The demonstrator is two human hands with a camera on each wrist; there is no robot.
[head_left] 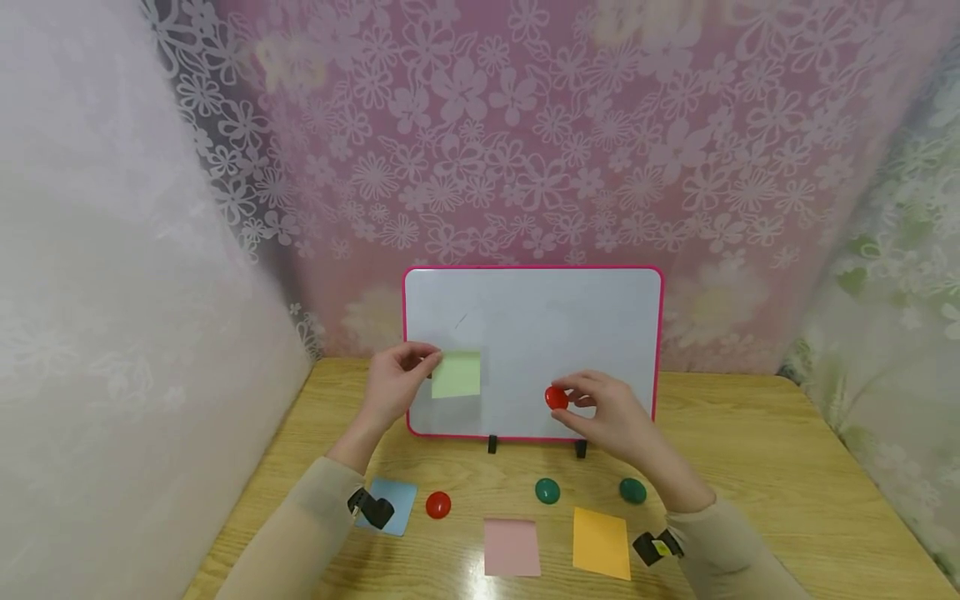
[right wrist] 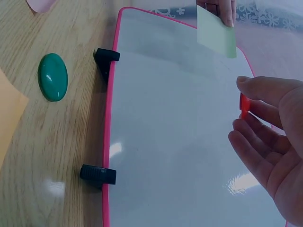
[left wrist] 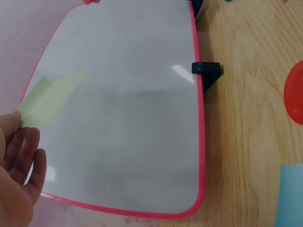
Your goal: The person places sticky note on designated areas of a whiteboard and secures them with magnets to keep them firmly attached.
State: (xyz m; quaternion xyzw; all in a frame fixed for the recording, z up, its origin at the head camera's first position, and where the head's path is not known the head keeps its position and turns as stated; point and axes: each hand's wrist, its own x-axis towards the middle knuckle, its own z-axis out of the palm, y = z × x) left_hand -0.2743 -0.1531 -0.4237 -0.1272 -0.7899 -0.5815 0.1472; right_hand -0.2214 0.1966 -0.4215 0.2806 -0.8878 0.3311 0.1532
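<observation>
Green note (head_left: 456, 375): where is it, head view?

In front of the whiteboard (head_left: 525, 317), lower left part. Left hand (head_left: 397, 379) pinches its upper left corner, thumb and forefinger. Forearm angles up from bottom left, beige sleeve (head_left: 300, 525).

Right side?

Right hand (head_left: 607, 408) grips a red disc (head_left: 557, 398) by the edges, forefinger above, thumb below. Forearm slants in from bottom right. Disc sits in front of the whiteboard's lower right part.

Materials?

Note: thin matte paper, squarish. Disc: round, glossy. Whiteboard: smooth pale face, rounded corners, pink rim, black feet (head_left: 492, 444) at the lower edge. Wood-grain table (head_left: 720, 450) carries a blue note (head_left: 403, 500), second red disc (head_left: 438, 505), two green discs (head_left: 547, 491), pink note (head_left: 512, 547), orange note (head_left: 602, 542). Pink floral sheet (head_left: 465, 167) behind.

Left wrist view?

Thumb presses on the green note's near edge, grip confirmed. Other fingers bend loosely below. Paper bows. Can't tell whether it touches the whiteboard.

Right wrist view?

Thumb above, forefinger behind, red disc held between, seen nearly edge-on. Remaining fingers fan out below, half bent. Green note shows at the top of frame, flat-looking, left hand's fingers on its edge. One green disc visible on the wood, domed, shiny oval. Glare patches on the whiteboard.

Clear on both grips.
</observation>
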